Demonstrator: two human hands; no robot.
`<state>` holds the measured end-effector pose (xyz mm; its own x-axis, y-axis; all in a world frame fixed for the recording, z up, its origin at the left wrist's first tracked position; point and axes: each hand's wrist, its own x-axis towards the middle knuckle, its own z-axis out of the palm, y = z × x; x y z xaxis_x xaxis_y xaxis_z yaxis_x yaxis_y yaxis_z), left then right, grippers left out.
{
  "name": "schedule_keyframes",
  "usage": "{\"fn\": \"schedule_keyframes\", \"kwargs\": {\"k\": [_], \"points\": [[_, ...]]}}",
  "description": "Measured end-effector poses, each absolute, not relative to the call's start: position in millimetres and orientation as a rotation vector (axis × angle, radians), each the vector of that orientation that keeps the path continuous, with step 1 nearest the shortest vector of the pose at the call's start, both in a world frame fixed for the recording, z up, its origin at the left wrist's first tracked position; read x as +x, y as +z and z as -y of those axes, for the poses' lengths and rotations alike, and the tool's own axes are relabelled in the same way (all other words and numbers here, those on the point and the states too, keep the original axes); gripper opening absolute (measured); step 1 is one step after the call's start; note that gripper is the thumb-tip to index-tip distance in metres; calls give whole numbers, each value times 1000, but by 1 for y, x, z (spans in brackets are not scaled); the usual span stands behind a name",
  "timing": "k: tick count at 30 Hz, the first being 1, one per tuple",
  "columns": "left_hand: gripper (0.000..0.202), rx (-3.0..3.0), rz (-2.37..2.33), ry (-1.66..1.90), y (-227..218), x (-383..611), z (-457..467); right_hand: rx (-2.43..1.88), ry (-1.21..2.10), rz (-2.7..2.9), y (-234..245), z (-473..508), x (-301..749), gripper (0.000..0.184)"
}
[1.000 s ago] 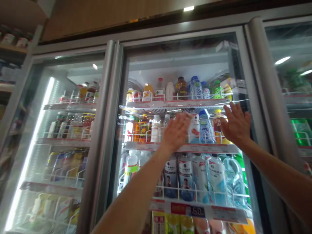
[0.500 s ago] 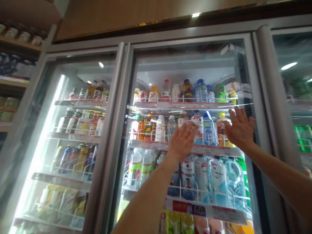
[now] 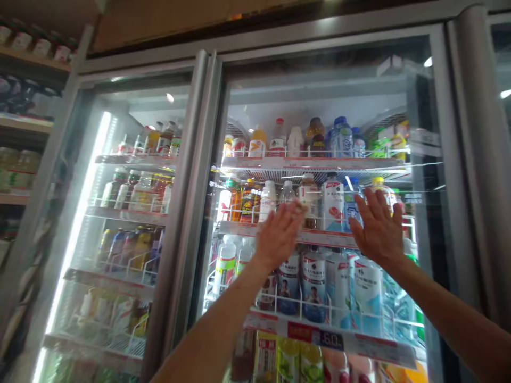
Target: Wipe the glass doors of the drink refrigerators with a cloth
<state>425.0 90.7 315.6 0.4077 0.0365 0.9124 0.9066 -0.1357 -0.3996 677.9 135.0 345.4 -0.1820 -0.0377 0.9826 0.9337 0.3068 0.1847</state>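
Both hands are raised in front of the middle glass door (image 3: pixel 319 101) of a drinks fridge. My left hand (image 3: pixel 279 234) has its fingers stretched out, slightly blurred, before the second shelf's bottles; nothing clear is held in it. Behind it are a white bottle (image 3: pixel 268 199) and a brown-and-white bottle (image 3: pixel 308 199). My right hand (image 3: pixel 378 231) is open with fingers spread, nearest a blue bottle (image 3: pixel 352 205) and a yellow-capped bottle (image 3: pixel 377 183). Whether either palm touches the glass I cannot tell.
Left of it stands another glass door (image 3: pixel 131 117) with shelved drinks, beside a thick metal door frame (image 3: pixel 187 186). A price rail (image 3: pixel 375 348) runs below the large bottles (image 3: pixel 314 284). Open shelves with jars (image 3: pixel 19 170) are at the far left.
Both hands have shifted left across the bottles, the right one away from the door's right edge and slightly lower. The view has moved a little closer to the fridge.
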Motion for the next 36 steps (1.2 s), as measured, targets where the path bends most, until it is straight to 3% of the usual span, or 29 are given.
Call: {"fn": "schedule_keyframes", "kwargs": {"k": [5,12,20,27,32,36], "points": [[51,-1114,1171,-1446,334,363,-82,-902,-1082,1463,346,-132,676,56],[49,-1512,896,-1046,305,475,-96,-860,-1112,1448,345,-136,679,54],[52,-1129,1166,-1425,307,385,-84,-907,-1103,1452,345,-131,677,55],[52,-1501,792,-926,255,444,-90,-814,-1148,1423,345,-135,681,52],[53,-1082,1013,-1351,264,350,-84,-815,-1167,1406,342,-137,682,51],[54,-1134,1035,-1360,262,386,-89,-814,-1159,1407,343,-139,680,52]]}}
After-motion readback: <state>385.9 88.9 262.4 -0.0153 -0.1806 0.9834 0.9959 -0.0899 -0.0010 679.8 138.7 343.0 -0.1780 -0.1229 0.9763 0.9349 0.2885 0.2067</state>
